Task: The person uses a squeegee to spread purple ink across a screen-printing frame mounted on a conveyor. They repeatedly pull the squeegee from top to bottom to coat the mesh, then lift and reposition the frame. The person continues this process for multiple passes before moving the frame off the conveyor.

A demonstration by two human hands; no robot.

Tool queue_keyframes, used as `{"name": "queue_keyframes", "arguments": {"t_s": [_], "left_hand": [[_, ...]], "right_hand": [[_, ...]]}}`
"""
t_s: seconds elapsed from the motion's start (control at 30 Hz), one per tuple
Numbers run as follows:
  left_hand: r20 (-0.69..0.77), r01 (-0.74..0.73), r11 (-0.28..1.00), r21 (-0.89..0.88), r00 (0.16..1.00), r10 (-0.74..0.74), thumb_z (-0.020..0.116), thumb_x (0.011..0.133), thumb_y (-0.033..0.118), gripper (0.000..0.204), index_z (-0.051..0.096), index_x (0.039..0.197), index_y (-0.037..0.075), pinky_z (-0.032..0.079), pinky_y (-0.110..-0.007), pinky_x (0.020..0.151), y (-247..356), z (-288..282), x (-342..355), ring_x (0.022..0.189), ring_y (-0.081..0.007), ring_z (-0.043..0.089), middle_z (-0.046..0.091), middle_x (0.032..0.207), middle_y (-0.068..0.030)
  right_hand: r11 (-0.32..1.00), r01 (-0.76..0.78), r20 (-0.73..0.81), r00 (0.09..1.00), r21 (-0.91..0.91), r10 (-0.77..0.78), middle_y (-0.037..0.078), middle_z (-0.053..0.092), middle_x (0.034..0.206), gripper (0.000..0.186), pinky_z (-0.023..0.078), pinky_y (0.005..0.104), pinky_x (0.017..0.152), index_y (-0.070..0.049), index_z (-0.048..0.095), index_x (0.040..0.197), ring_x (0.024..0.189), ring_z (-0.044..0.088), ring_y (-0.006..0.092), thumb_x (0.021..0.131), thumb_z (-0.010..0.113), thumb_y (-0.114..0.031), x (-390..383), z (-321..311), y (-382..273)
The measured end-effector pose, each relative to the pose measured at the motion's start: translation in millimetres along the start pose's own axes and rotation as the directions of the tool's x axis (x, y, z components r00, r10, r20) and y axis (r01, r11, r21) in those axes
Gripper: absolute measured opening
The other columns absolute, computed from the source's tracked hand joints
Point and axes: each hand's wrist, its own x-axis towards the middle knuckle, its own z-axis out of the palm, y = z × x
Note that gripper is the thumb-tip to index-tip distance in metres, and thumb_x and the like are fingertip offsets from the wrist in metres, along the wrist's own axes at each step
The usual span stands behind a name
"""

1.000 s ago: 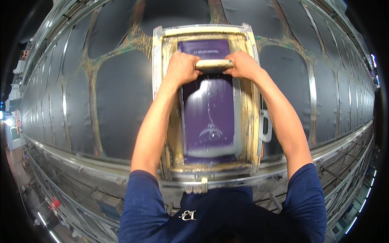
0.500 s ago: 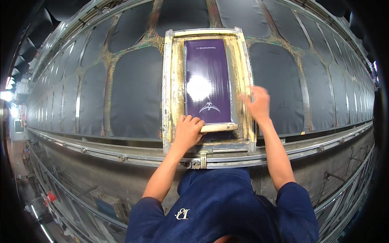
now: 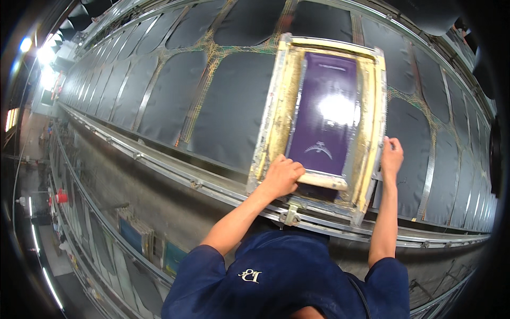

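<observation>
A screen-printing frame [image 3: 374,106] with yellowed, worn borders lies over dark panels [image 3: 228,106]; its purple screen [image 3: 319,133] bears a pale arched design and a bright glare. Near the frame's lower end my left hand [image 3: 281,175] is closed on the left end of a pale squeegee [image 3: 325,181] lying crosswise. My right hand [image 3: 392,157] is at the outer right side of the frame, fingers curled on its edge, partly hiding what they grip.
Dark panels run in long rows both ways along the table, bordered by a metal rail [image 3: 138,155]. Below at the left are metal racks, leaning screen frames [image 3: 133,234], a red object [image 3: 59,196] and strip lights [image 3: 34,236].
The squeegee has moved from the screen's upper end to its lower end. My right hand has left it for the frame's right side. The view has turned, putting the frame further right, slanted.
</observation>
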Motion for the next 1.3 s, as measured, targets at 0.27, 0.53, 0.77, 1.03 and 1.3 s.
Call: {"name": "queue_keyframes", "arguments": {"t_s": [0.27, 0.53, 0.77, 1.03, 1.3], "left_hand": [[0.018, -0.008, 0.997, 0.075, 1.0, 0.007, 0.082, 0.059, 0.008, 0.04, 0.074, 0.098, 0.014, 0.045, -0.04, 0.081, -175, -75, -95, 0.087, -0.0246, 0.067, 0.075, 0.1, -0.0013], [0.0, -0.108, 0.982, 0.155, 0.994, 0.109, 0.083, 0.053, 0.008, 0.053, 0.07, 0.104, 0.011, 0.043, -0.04, 0.08, -208, -103, -173, 0.083, -0.0235, 0.062, 0.072, 0.105, -0.0015], [-0.012, -0.132, 0.983, 0.128, 0.991, 0.135, 0.082, 0.053, 0.009, 0.053, 0.071, 0.105, 0.012, 0.042, -0.04, 0.081, -239, -102, -191, 0.087, -0.0232, 0.062, 0.072, 0.109, -0.0018], [-0.05, -0.147, 0.973, 0.177, 0.986, 0.158, 0.076, 0.059, 0.003, 0.044, 0.072, 0.103, 0.011, 0.043, -0.041, 0.083, -335, -126, -16, 0.087, -0.0242, 0.064, 0.074, 0.107, -0.0036], [-0.125, -0.143, 0.979, 0.148, 0.979, 0.162, 0.087, 0.066, 0.014, 0.03, 0.076, 0.094, 0.013, 0.045, -0.041, 0.082, -446, -141, 191, 0.084, -0.0236, 0.069, 0.075, 0.089, -0.004]], "right_hand": [[0.947, 0.106, -0.096, 0.992, 0.303, -0.08, 0.019, 0.073, 0.095, 0.02, 0.054, 0.0439, 0.079, -0.004, 0.069, 0.096, 0.089, 0.071, 0.037, 0.092, 0.067, -0.023, -98, 220, -62], [0.963, -0.024, -0.027, 0.999, 0.268, 0.033, 0.016, 0.069, 0.073, 0.026, 0.05, 0.0415, 0.066, -0.005, 0.066, 0.091, 0.068, 0.068, 0.0339, 0.093, 0.066, -0.031, -121, 254, -124], [0.997, -0.037, -0.054, 0.998, 0.061, 0.04, 0.021, 0.071, 0.087, 0.027, 0.053, 0.0456, 0.075, -0.006, 0.068, 0.098, 0.085, 0.07, 0.0406, 0.094, 0.064, -0.032, -141, 272, -133], [0.96, 0.04, 0.258, 0.966, -0.278, 0.035, 0.015, 0.071, 0.108, 0.03, 0.053, 0.0465, 0.088, -0.011, 0.073, 0.109, 0.101, 0.066, 0.0374, 0.094, 0.067, -0.037, -114, 221, -197], [0.781, 0.609, 0.324, 0.717, 0.139, -0.617, 0.019, 0.069, 0.115, 0.047, 0.048, 0.0461, 0.099, -0.005, 0.069, 0.121, 0.115, 0.06, 0.0371, 0.087, 0.076, -0.037, 42, 288, -300]]}}
